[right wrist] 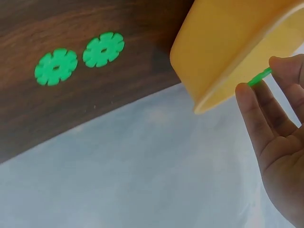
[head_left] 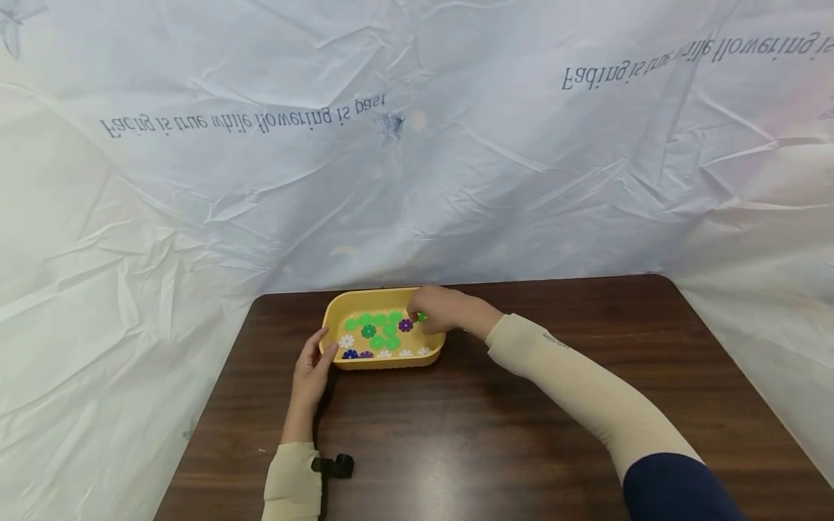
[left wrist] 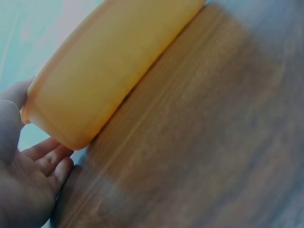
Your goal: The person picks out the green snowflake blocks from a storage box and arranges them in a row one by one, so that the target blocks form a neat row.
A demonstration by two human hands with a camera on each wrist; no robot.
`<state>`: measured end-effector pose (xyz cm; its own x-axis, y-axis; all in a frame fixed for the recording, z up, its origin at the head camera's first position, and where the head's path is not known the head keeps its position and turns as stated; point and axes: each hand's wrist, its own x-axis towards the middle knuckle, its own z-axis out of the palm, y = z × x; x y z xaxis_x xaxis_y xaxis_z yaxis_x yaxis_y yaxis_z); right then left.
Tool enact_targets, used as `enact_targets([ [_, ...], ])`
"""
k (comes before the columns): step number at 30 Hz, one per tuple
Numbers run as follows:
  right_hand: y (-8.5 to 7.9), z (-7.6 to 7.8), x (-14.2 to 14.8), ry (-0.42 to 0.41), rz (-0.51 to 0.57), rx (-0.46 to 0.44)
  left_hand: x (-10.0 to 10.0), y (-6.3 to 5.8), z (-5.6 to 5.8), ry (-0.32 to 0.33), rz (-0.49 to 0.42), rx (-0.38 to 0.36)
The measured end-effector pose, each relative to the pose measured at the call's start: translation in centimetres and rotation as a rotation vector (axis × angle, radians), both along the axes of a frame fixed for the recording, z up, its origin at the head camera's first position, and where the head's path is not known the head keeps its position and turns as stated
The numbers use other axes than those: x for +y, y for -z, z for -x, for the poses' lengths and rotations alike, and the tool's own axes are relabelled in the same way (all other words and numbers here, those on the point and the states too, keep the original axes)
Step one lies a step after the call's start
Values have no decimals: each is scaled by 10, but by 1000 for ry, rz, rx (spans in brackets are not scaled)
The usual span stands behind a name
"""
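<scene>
A shallow yellow plastic basin (head_left: 384, 365) stands near the table's far edge, holding several flower-shaped plastic discs: light green ones (head_left: 377, 341), a darker green one (head_left: 368, 331), white ones (head_left: 347, 341), a purple one (head_left: 405, 325) and a dark blue one (head_left: 350, 354). My left hand (head_left: 311, 370) holds the basin's left end, thumb on the rim (left wrist: 29, 102) and the other fingers by its outer wall. Over the right end, my right hand (head_left: 446, 307) pinches a green notched disc (right wrist: 259, 77) edge-on between thumb and fingertips.
Two more green discs (right wrist: 56, 67) lie flat on the dark wooden table (head_left: 521, 434) right of the basin, mostly hidden by my right wrist in the head view. White printed cloth (head_left: 456, 181) hangs behind the table and at both sides.
</scene>
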<state>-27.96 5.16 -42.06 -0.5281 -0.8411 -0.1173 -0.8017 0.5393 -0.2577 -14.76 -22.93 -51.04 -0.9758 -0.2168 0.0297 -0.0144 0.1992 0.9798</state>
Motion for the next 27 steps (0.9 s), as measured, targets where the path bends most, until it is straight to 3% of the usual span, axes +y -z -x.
enact_targets([
  [11, -12, -5, 29, 12, -7, 31, -1, 0, 1, 5, -5, 7],
  [18, -7, 0, 58, 121, 6, -54, -12, 32, 16, -12, -4, 11],
  [20, -4, 1, 66, 145, 9, -65, -13, 36, 17, -12, 4, 16],
  [24, 3, 3, 82, 161, 23, -54, -12, 35, 16, -12, -3, 22],
  [27, 9, 5, 94, 171, 21, -44, -8, 23, 11, -8, -9, 16],
])
